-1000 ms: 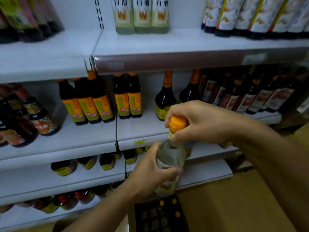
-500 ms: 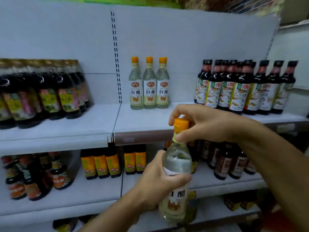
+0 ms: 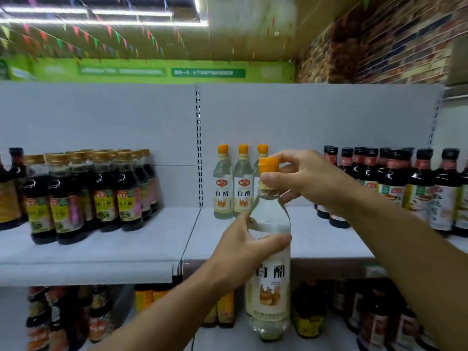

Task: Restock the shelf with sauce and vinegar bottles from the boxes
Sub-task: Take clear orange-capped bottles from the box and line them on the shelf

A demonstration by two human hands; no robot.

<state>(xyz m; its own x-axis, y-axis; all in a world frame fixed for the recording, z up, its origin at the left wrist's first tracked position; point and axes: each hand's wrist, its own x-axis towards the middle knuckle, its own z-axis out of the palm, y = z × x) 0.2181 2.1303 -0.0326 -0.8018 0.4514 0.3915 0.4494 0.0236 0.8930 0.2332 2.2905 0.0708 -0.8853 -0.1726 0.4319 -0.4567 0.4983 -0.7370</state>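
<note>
A person's left hand [image 3: 247, 245] wraps around the shoulder of a clear plastic bottle of white vinegar [image 3: 269, 262] with a cream label, thumb across its front, while the right hand [image 3: 307, 179] pinches the neck just under the bottle's orange screw cap [image 3: 268, 164]. The bottle stands upright in mid-air, held in front of the edge of a white metal store shelf [image 3: 329, 239], its base hanging level with the tier below. Behind it on that shelf, three matching orange-capped vinegar bottles [image 3: 234, 183] stand in a row against the white back panel. To the right, dark sauce bottles with black caps and pale labels [image 3: 410, 191] crowd the shelf; to the left stands a block of dark sauce bottles with gold caps and yellow-green labels [image 3: 101, 196]. More dark bottles fill the lower tier [image 3: 374, 315]. Above, a green banner [image 3: 162, 70] runs beneath strings of coloured pennants [image 3: 83, 34].
</note>
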